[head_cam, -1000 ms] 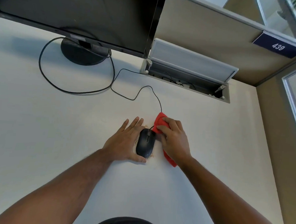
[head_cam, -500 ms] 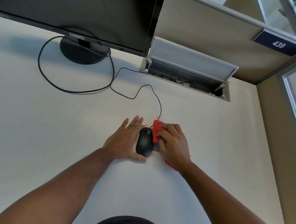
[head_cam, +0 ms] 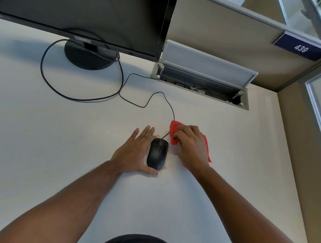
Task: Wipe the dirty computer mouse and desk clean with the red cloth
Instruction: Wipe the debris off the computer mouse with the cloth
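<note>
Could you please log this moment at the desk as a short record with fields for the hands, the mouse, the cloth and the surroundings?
left hand: flat on the desk, against the mouse's left side, thumb at its near end
right hand: pressing the red cloth to the desk, right of the mouse
mouse: black, wired, on the desk between the hands
red cloth: bunched under the right hand, beside the mouse
dirt: pale smears around the mouse
cable: runs back toward the monitor
desk hatch: lid open
</note>
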A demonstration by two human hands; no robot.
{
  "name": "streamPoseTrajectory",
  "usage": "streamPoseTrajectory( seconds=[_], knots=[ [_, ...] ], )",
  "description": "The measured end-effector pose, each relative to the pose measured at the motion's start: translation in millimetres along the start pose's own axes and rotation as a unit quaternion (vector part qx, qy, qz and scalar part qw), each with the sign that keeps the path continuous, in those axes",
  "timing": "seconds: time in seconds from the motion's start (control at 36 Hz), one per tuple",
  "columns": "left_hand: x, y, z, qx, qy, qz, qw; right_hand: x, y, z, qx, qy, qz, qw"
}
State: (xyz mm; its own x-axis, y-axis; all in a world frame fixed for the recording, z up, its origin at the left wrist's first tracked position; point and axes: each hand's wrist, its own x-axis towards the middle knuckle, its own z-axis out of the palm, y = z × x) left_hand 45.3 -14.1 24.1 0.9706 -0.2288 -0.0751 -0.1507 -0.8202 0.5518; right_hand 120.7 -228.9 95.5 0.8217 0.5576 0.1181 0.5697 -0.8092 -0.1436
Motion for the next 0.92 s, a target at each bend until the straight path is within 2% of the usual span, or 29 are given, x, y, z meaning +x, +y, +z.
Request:
streamPoseTrajectory(
  seconds=[0.08, 0.14, 0.17, 0.22, 0.33, 0.39, 0.44, 0.53, 0.61, 0.67, 0.83, 0.92],
  knots=[
    [1.0, -0.7, 1.4, 0.011, -0.002, 0.000, 1.000, -7.5, -5.3, 5.7, 0.013, 0.046, -0.139, 0.989],
    [1.0, -1.8, 2.8, 0.034, -0.011, 0.004, 0.999, -14.8, -6.9, 12.8, 0.007, 0.005, -0.232, 0.973],
    [0.9, -2.3, 3.1, 0.042, -0.013, 0.006, 0.999, -18.4, -7.1, 16.8, -0.006, -0.030, -0.250, 0.968],
    [0.5, -2.2, 2.6, 0.044, -0.013, 0.003, 0.999, -18.1, -5.1, 19.8, -0.014, -0.067, -0.224, 0.972],
    [0.3, -0.1, -0.9, 0.011, -0.011, 0.001, 1.000, -0.7, 2.1, 13.3, -0.025, -0.099, -0.102, 0.990],
    [0.7, -1.0, -0.6, 0.012, -0.016, -0.004, 1.000, 5.6, 3.0, 7.9, 0.012, -0.086, -0.049, 0.995],
    [0.8, -1.7, 0.1, 0.025, -0.018, -0.010, 0.999, 9.4, 0.1, 2.3, 0.061, -0.041, -0.018, 0.997],
    [0.7, 0.3, -0.8, 0.027, -0.020, -0.015, 0.999, 15.3, -6.4, 1.5, 0.088, -0.035, -0.050, 0.994],
    [1.4, 1.7, -2.5, 0.007, -0.025, -0.014, 1.000, 20.9, -14.4, 5.6, 0.080, -0.108, -0.140, 0.981],
    [1.7, 1.3, -2.4, 0.007, -0.028, -0.016, 0.999, 26.1, -14.1, 5.0, 0.057, -0.136, -0.171, 0.974],
    [1.6, 1.6, -1.5, 0.032, -0.027, -0.020, 0.999, 38.8, -3.3, -1.3, 0.040, -0.167, -0.110, 0.979],
    [1.1, 1.3, -2.0, 0.037, -0.028, -0.015, 0.999, 30.5, -6.6, -4.3, 0.060, -0.135, -0.076, 0.986]
  ],
)
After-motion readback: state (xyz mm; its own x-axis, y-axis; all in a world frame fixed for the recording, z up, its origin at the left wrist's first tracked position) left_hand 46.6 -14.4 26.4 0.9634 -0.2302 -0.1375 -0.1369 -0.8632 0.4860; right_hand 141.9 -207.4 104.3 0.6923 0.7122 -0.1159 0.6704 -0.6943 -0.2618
